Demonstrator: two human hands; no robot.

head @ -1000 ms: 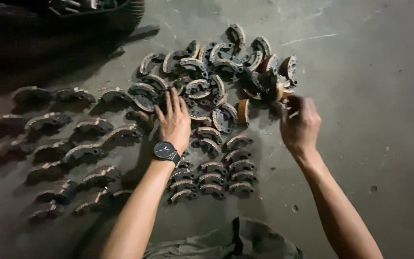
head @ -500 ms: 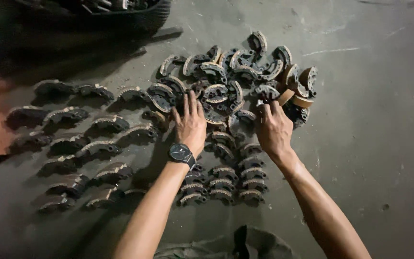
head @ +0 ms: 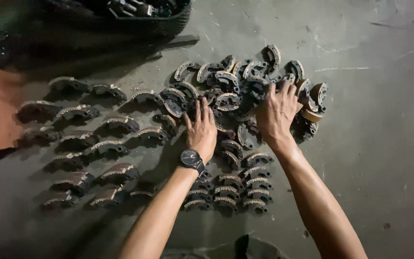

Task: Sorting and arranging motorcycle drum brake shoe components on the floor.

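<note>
Neither hand is visibly gripping anything: the left hand (head: 201, 128), wearing a wristwatch (head: 189, 158), is lying flat with fingers spread on the heap of curved brake shoes (head: 238, 84), while the right hand (head: 276, 111) is pressing its fingers into the same heap, beside neat rows of brake shoes (head: 89, 144) on the concrete floor (head: 374, 158).

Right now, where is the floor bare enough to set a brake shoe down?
Bare concrete floor lies right of the loose pile of brake shoes, and beyond its top edge. It is crowded under the left hand and right hand, and across the rows of shoes on the left.
</note>
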